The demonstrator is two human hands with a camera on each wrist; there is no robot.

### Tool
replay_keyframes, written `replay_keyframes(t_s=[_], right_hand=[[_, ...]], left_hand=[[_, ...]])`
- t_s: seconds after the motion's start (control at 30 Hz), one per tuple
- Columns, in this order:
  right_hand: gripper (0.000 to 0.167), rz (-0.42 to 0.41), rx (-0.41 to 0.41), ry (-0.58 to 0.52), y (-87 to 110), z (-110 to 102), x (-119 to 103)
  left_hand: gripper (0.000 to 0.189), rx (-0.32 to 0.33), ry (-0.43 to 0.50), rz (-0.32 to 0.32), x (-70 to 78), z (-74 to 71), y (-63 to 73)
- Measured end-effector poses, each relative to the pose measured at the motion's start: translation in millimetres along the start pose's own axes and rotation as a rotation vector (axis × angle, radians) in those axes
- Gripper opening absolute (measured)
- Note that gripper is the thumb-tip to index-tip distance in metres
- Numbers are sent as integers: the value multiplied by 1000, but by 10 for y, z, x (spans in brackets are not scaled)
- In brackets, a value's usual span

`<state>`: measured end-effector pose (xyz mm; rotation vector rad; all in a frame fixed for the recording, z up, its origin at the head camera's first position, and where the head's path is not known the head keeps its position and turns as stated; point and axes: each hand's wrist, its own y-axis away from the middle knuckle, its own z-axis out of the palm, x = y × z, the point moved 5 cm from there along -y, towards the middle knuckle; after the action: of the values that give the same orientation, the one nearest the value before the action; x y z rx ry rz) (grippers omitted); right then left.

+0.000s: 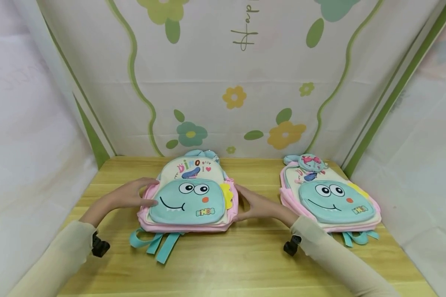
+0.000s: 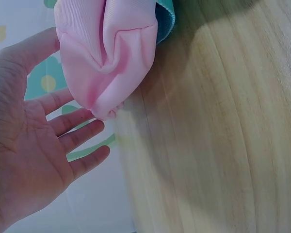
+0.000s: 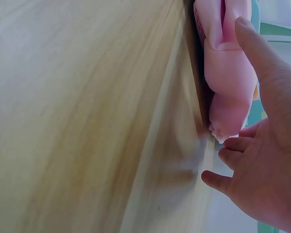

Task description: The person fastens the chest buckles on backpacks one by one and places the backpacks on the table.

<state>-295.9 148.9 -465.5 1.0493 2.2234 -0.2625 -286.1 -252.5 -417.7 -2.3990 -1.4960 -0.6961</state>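
Observation:
A children's backpack [image 1: 189,206] with a teal dinosaur-face pocket, cream top and pink sides lies on its back on the wooden table. At its left side is my left hand [image 1: 134,194], thumb and fingers spread along the pink edge. My right hand [image 1: 256,205] touches the opposite side in the same spread way. In the left wrist view, straight fingers [image 2: 80,121] meet the gathered rim of a pink side pocket [image 2: 106,53]. The right wrist view has the thumb [image 3: 254,46] against the other pink pocket [image 3: 228,73], with the fingertips near its gathered end.
To the right lies a second, similar dinosaur backpack [image 1: 338,202] with a small round pouch [image 1: 312,162] on its top. Teal straps [image 1: 167,247] stick out below the first bag. Behind the table [image 1: 223,264] hangs a flower-printed cloth [image 1: 215,62], and pale cloth walls stand at both sides.

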Motion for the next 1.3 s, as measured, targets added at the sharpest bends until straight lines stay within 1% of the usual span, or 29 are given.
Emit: replay_keyframes(t_s=[0.13,0.37,0.53,0.7,0.83,1.0,1.1,1.2,1.3], right_hand=[[128,-3,-1,-19,-6,35,-3],[131,-16,-3,-30,-29,62,11],[136,-18,-6,-48,-52,93,36],[137,-7,-12,-71,-46,117,34],[137,-2,-16,-79,-36,115,6],[133,-8,4,-84,-28,97,-15],[130,-12,12,-93,-30,92,-18],[127,-37,23,-111,-34,90,-29],[124,-47,43,-120,-29,91,-33]], left_hand=[[79,7,-6,14,18,-12,11],[74,23,-29,58,33,-8,26],[75,15,-32,70,63,4,34],[79,2,-28,99,123,48,11],[81,-1,-41,98,142,74,-7],[82,1,-50,91,132,89,-13],[82,-6,-46,84,120,97,-6],[81,-12,-34,79,119,107,6],[81,-18,-21,84,124,118,16]])
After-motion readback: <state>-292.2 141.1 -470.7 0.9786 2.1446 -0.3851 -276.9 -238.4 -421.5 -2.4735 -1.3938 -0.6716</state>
